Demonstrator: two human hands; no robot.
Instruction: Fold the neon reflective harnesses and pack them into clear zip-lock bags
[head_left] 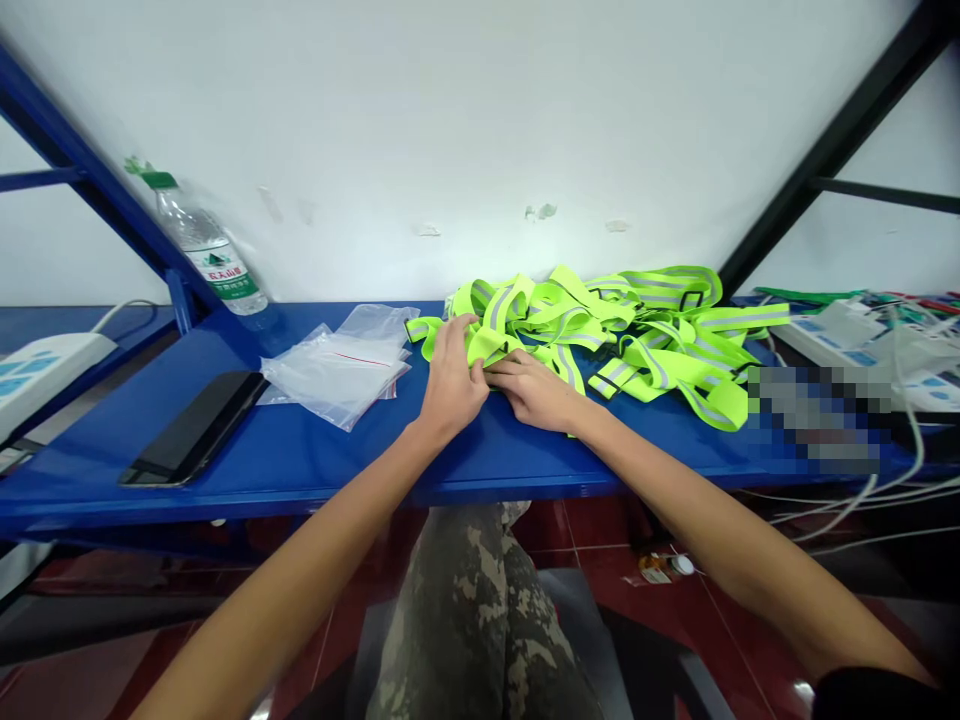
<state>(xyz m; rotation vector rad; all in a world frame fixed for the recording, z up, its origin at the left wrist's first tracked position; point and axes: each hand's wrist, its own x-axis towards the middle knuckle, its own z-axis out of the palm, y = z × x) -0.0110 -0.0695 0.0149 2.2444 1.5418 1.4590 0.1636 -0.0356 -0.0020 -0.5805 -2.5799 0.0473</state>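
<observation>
Bright, even light falls on the white wall (480,120), with a pale glow just above the neon-yellow reflective straps (600,330) and a soft sheen along the blue surface (322,460). The red tile floor (150,660) below lies much dimmer, in shadow. Wide-angle distortion slants the blue shelf frame (90,170) at the edges, and a pixelated block (817,420) hides one patch at right; the rest looks sharp

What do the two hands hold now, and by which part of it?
The left hand and right hand both appear to hold a neon-yellow reflective strap by its loose section nearest the person.
</observation>
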